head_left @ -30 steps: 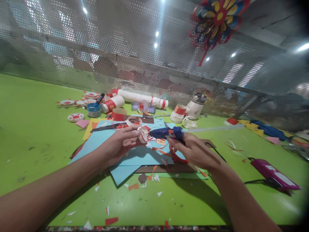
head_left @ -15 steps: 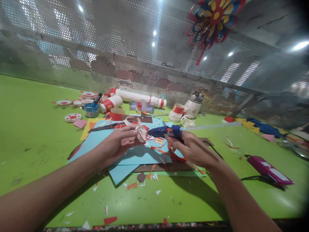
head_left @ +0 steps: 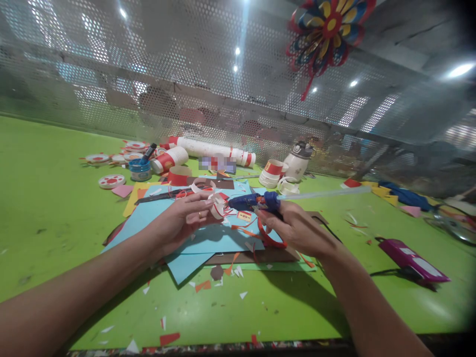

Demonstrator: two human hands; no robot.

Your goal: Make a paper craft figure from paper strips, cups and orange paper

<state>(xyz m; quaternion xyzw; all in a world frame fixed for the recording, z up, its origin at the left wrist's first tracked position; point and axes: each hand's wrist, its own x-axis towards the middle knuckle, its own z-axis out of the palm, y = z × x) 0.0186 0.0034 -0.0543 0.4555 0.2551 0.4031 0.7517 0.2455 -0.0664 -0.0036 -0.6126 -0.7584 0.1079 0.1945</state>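
Between the fingers of my left hand (head_left: 182,220) is a small white paper piece with red edging (head_left: 217,207), curved like a cut cup part. My right hand (head_left: 297,225) grips a blue hot glue gun (head_left: 253,202), a long clear glue stick (head_left: 327,193) jutting from its back. The gun's nozzle points left and meets or nearly meets the paper piece; the exact contact is too small to tell. Under both hands lie light blue paper sheets (head_left: 148,223). Red-handled scissors (head_left: 273,238) rest just below the glue gun, partly hidden by my right hand.
Paper scraps (head_left: 203,286) litter the green table (head_left: 305,317). Behind the sheets are a red-and-white cup stack (head_left: 170,159), a long white tube (head_left: 211,149), a blue jar (head_left: 140,170) and a white bottle (head_left: 297,161). A purple box with a cord (head_left: 412,260) lies at right.
Both hands keep nearly the same pose, with the glue gun still against or close to the paper piece. The whole view has shifted very slightly.
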